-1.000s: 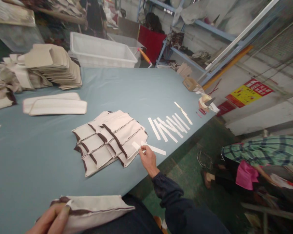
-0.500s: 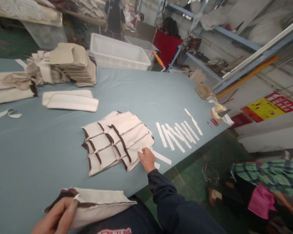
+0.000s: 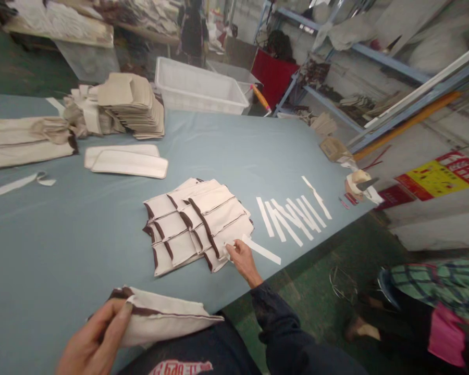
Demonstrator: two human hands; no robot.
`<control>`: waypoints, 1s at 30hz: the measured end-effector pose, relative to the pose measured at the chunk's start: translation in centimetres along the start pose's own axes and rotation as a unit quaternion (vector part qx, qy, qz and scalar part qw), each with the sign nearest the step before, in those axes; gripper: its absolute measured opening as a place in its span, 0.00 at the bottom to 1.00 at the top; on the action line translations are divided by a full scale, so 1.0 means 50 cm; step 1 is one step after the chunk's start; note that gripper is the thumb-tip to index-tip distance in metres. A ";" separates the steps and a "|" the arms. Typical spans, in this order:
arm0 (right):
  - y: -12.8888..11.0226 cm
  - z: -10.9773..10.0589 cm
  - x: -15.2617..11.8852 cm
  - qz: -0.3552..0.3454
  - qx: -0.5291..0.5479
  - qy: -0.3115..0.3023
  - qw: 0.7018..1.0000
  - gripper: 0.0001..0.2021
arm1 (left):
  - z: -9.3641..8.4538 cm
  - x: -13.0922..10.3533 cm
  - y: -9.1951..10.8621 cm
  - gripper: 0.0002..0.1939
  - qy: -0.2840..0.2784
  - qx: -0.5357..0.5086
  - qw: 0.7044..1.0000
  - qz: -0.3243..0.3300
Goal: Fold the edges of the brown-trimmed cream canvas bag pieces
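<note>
My left hand pinches the end of a folded cream fabric piece with dark brown edging, above the table's near edge and my lap. My right hand is closed at the lower right corner of a pile of similar cream pieces with brown trim. A bit of a white strip shows at its fingertips; most of it is hidden. Just beyond that hand lies another white strip, and several more white strips lie in a row to the right.
The blue-green table also bears two long cream panels, a stack of beige pieces, a fabric bundle and a curled strip. Behind stands a white plastic bin. A person in a plaid sleeve is at right.
My right hand has closed on a short white strip that lay beside it on the table, and drawn it slightly. The view has shifted a little left; my left hand keeps its fabric piece.
</note>
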State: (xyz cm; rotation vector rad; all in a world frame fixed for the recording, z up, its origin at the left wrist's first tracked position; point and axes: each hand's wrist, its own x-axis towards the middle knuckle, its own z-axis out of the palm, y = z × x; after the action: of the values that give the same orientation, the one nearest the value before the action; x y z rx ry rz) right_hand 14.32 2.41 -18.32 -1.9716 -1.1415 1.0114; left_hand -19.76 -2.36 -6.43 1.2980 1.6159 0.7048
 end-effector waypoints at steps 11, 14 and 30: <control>-0.259 0.070 -0.135 -0.067 0.235 -0.262 0.933 0.15 | -0.071 0.009 0.035 0.27 -0.043 -0.020 0.998 0.051; -0.323 0.103 -0.172 -0.055 0.245 -0.334 0.908 0.15 | -0.096 0.003 0.041 0.26 -0.028 -0.028 0.998 0.058; -0.438 0.229 -0.292 -0.233 0.012 -0.275 0.933 0.08 | -0.186 -0.055 -0.011 0.25 -0.009 -0.094 0.995 -0.017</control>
State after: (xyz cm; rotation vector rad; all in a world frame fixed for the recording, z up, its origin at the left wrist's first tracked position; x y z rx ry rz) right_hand -9.09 0.17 -1.91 -1.3128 -1.7800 1.3313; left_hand -28.32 -4.14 -2.24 1.1346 1.5142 0.8022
